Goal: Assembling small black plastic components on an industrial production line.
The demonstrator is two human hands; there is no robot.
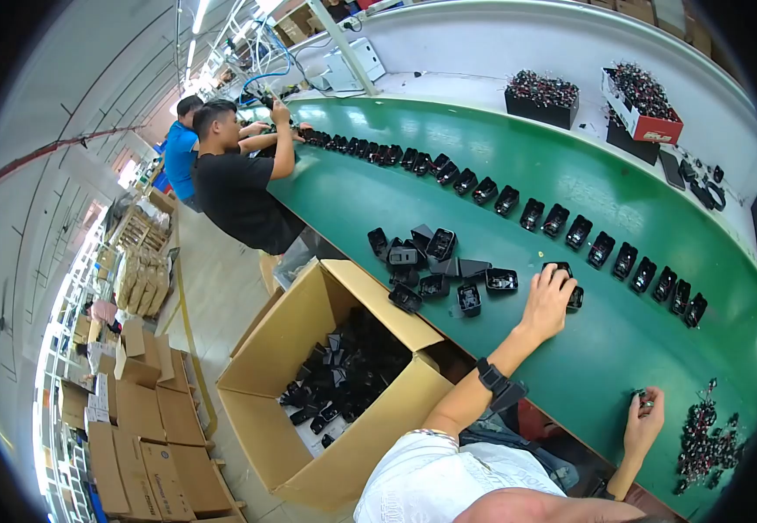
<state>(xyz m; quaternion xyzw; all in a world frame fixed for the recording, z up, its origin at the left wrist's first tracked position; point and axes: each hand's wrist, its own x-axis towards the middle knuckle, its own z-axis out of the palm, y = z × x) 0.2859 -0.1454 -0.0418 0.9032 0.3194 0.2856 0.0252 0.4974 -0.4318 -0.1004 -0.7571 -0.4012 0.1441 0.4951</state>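
Steadying the black plastic housing (556,265) under your left hand (544,305), whose grip is unclear, helps while your right hand (646,422), well apart, pinches the small dark part (639,394).

Long green workbench (357,193), white wall (518,48), pale floor (222,292), strip lights (200,16).

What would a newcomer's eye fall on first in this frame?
Probably the long row of black casings curving across the green table. Next, the large open carton beside the table's near edge, with black parts inside. Then the hands: the left hand over another casing, the right hand pinching something small beside a pile of wired parts.
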